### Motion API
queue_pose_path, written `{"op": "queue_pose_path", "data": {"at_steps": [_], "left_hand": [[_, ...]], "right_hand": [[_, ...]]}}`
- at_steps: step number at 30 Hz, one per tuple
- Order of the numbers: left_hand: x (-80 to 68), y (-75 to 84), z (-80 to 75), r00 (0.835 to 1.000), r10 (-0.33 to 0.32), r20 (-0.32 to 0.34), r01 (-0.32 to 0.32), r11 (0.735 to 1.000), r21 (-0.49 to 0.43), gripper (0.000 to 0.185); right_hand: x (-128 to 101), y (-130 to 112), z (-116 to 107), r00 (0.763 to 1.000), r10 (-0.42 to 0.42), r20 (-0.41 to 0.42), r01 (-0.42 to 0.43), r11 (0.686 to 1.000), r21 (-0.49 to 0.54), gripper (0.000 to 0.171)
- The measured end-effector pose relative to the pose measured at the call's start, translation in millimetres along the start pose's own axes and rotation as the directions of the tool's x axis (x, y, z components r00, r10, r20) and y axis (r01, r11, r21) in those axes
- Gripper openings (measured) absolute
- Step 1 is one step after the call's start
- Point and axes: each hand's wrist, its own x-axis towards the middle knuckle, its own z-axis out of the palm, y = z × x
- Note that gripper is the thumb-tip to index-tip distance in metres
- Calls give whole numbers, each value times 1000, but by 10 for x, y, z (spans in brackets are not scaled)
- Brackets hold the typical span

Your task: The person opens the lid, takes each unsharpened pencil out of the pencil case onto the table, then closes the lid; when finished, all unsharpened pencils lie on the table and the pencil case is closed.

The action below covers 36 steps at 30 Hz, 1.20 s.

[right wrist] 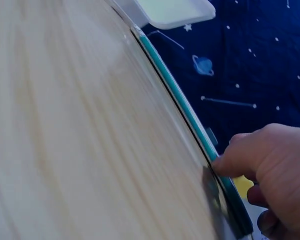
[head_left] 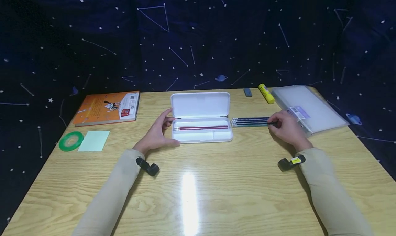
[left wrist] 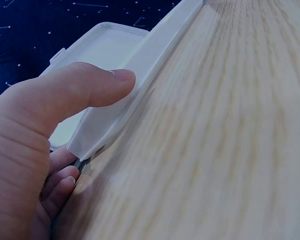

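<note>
A white pencil case [head_left: 201,126] lies open in the middle of the wooden table [head_left: 198,188], its lid [head_left: 200,104] standing up at the back. Red pencils [head_left: 202,128] lie inside it. My left hand [head_left: 159,132] holds the case's left end, thumb [left wrist: 97,90] pressed on its front wall [left wrist: 135,85]. To the right of the case lies a row of several blue-green pencils [head_left: 249,121]. My right hand [head_left: 286,126] pinches their right ends, thumb [right wrist: 240,157] on the nearest pencil [right wrist: 190,117].
An orange book [head_left: 108,107] lies at the back left, with a green tape roll [head_left: 71,141] and a pale green note pad [head_left: 94,140] in front of it. A grey eraser [head_left: 248,92], a yellow glue stick [head_left: 266,93] and a clear document pouch [head_left: 307,107] sit at the back right.
</note>
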Motion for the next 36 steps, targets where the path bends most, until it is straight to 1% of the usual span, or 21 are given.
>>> {"op": "queue_pose_path", "data": {"at_steps": [3, 7, 10, 14, 15, 17, 20, 22, 24, 29, 33, 36], "left_hand": [[-1, -19, -10, 1000, 8, -8, -8, 1000, 7, 121], [18, -2, 14, 1000, 11, 2, -11, 1000, 0, 121], [34, 14, 34, 1000, 8, 9, -8, 1000, -14, 122], [24, 24, 33, 1000, -7, 1, 7, 1000, 3, 122], [15, 39, 29, 1000, -9, -1, 9, 1000, 9, 122], [-19, 120, 11, 1000, -3, -2, 3, 1000, 19, 120], [-68, 257, -19, 1000, 0, 5, 0, 1000, 16, 116], [-92, 319, -39, 1000, 6, 10, -6, 1000, 7, 114], [-75, 261, -35, 1000, -4, 10, 4, 1000, -8, 116], [-11, 37, -3, 1000, -10, 1, 10, 1000, 7, 122], [0, -9, 2, 1000, 2, -6, -2, 1000, 19, 122], [4, -8, 5, 1000, 5, -7, -5, 1000, 12, 121]], "right_hand": [[43, -71, 46, 1000, -23, -5, 23, 1000, 10, 15], [88, -156, 90, 1000, -26, 10, 26, 999, 26, 13], [132, -235, 131, 999, -21, 38, 20, 999, 44, 11], [221, -381, 218, 996, -34, 76, 29, 997, 69, 9], [243, -419, 245, 995, -32, 91, 26, 997, 71, 8], [281, -496, 293, 992, -29, 124, 19, 997, 76, 7], [326, -606, 354, 985, -26, 170, 11, 996, 86, 5], [351, -673, 390, 981, -32, 190, 15, 995, 94, 5], [377, -729, 424, 979, -43, 198, 23, 994, 102, 6], [429, -841, 502, 979, -82, 189, 60, 991, 122, 6], [464, -931, 558, 973, -100, 210, 69, 986, 152, 8], [483, -988, 598, 963, -93, 251, 52, 985, 165, 11]]}}
